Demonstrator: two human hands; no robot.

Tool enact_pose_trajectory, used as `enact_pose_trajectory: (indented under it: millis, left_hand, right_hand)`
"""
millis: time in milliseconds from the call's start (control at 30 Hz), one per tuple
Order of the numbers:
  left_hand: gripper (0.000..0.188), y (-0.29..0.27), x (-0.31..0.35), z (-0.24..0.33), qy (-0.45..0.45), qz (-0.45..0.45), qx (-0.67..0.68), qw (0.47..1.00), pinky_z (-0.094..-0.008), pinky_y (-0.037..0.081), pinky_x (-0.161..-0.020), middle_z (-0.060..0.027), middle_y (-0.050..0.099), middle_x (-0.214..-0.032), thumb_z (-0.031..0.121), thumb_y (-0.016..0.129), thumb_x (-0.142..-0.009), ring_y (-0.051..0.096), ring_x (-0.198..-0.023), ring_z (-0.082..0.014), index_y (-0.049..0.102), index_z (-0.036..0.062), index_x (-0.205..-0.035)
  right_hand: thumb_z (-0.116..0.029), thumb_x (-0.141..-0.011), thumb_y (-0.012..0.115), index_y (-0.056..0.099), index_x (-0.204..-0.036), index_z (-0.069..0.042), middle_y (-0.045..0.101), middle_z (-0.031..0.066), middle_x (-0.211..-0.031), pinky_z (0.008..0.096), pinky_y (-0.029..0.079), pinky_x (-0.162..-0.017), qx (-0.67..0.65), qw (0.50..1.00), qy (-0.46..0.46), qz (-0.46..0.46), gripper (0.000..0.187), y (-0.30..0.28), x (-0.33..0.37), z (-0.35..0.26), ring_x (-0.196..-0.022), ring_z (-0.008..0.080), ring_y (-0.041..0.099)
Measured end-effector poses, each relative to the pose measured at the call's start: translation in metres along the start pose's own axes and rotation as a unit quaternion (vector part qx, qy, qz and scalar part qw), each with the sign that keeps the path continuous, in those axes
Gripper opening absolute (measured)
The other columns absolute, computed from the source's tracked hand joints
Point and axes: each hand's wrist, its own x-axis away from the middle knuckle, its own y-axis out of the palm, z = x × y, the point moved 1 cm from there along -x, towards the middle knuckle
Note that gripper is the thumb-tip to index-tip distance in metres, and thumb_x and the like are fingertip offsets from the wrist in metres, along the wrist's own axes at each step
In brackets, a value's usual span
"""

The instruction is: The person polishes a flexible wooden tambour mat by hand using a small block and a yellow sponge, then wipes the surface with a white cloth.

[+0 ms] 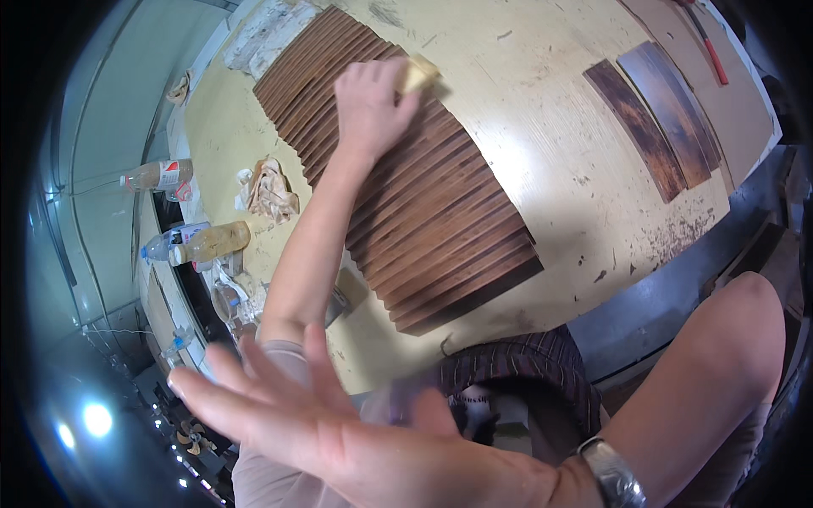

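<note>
A long row of dark brown wooden strips (449, 229) lies side by side across the pale worktable (542, 93). Over the far part of the row, my left hand (373, 102) grips a yellow pad (419, 76). The pad is blurred, and I cannot tell whether it is sponge or folded cloth. Close in front of me, my right hand (313, 432) is raised with its fingers spread and nothing in it. That wrist wears a silver-coloured band (611, 474). Part of the near left of the row is close to my left forearm.
Two separate boards, one dark (635, 127) and one glossy (669, 110), lie at the right. Beyond them is a red-handled tool (713, 57). A crumpled rag (271, 193) and bottles, one with yellowish liquid (213, 242), stand left. White wrapping (267, 38) lies at the far left.
</note>
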Motion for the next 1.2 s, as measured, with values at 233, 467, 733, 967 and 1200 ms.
enact_pose_trajectory:
  millis: [233,467,733,967,1200]
  left_hand:
    - [0.033,0.003,0.003,-0.044,-0.101,-0.024,-0.088,0.991,-0.0430,0.043,-0.093,-0.0065,0.068,-0.107,0.027,0.069,-0.087,0.060,-0.100,-0.0265,0.067,0.0149,-0.118]
    - [0.035,-0.003,-0.009,-0.053,-0.158,-0.078,-0.139,0.974,-0.0447,0.042,-0.097,-0.0089,0.069,-0.108,0.030,0.066,-0.086,0.060,-0.105,-0.0259,0.067,0.0120,-0.116]
    - [0.037,0.008,-0.021,-0.064,-0.058,-0.013,-0.060,0.996,-0.0456,0.043,-0.092,-0.0073,0.066,-0.104,0.025,0.076,-0.082,0.059,-0.101,-0.0288,0.065,0.0106,-0.114]
    - [0.023,0.001,-0.011,-0.089,-0.174,0.033,-0.092,0.980,-0.0416,0.041,-0.097,-0.0065,0.066,-0.093,0.009,0.066,-0.083,0.061,-0.100,-0.0243,0.069,0.0130,-0.105]
    - [0.006,-0.001,-0.015,-0.076,-0.163,0.069,0.098,0.979,-0.0389,0.049,-0.078,-0.0051,0.065,-0.080,0.009,0.070,-0.082,0.062,-0.085,-0.0258,0.071,0.0101,-0.088]
  right_hand:
    - [-0.047,-0.100,0.051,0.041,-0.148,-0.012,0.038,0.0138,-0.156,0.0467,0.021,-0.124,-0.364,0.922,-0.046,0.121,0.060,-0.015,-0.014,0.037,-0.146,0.0222,0.035]
    - [-0.036,-0.091,0.062,0.061,-0.125,-0.001,0.058,0.0200,-0.132,0.0476,0.034,-0.114,-0.960,-0.005,-0.021,0.280,0.048,0.052,-0.098,-0.090,-0.130,0.0298,0.052]
    - [-0.050,-0.101,0.054,0.020,-0.156,0.008,0.023,0.0281,-0.163,0.0398,0.017,-0.126,-0.923,-0.285,0.254,-0.036,0.087,0.004,-0.208,-0.329,-0.154,0.0361,0.018]
    - [-0.065,-0.103,0.031,0.011,-0.160,0.003,0.017,0.0250,-0.166,0.0413,0.010,-0.127,-0.951,-0.249,0.178,-0.046,0.092,-0.024,-0.251,-0.324,-0.156,0.0384,0.011]
    - [-0.072,-0.100,0.025,0.014,-0.161,0.000,0.019,0.0214,-0.167,0.0453,0.006,-0.127,-0.951,-0.257,0.157,-0.061,0.095,-0.027,-0.251,-0.332,-0.155,0.0427,0.008]
